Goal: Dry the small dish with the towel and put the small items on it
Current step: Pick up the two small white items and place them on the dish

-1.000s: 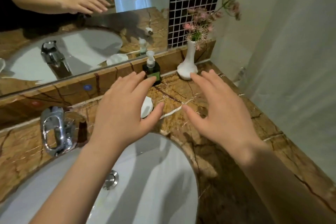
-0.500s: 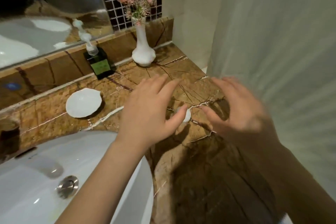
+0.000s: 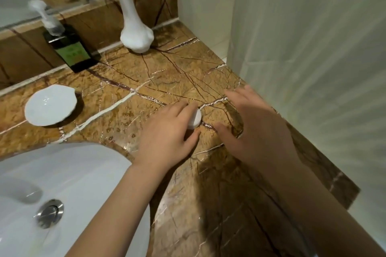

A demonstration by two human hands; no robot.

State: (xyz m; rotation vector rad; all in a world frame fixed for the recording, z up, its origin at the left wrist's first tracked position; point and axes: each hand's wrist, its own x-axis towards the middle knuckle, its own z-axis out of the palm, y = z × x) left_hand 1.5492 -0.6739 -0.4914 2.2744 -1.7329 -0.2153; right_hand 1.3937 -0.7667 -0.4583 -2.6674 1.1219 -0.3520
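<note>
A small white scalloped dish (image 3: pixel 50 105) lies empty on the brown marble counter (image 3: pixel 146 73), left of centre. My left hand (image 3: pixel 167 133) rests on a small white round item (image 3: pixel 195 119) in the middle of the counter; fingers lie over its top and the thumb is at its near side. Whether it is gripped or only touched I cannot tell. My right hand (image 3: pixel 254 127) hovers just to the right of it, fingers spread, holding nothing. No towel is in view.
A white sink basin (image 3: pixel 83 173) with a metal drain (image 3: pixel 49 213) fills the lower left. A dark soap pump bottle (image 3: pixel 71 50) and a white vase (image 3: pixel 135 31) with flowers stand at the back. A pale curtain (image 3: pixel 313 48) hangs along the counter's right edge.
The view has swung right, away from the tap. Both hands moved right from over the dish area to the small white item, and my left hand has come down on it.
</note>
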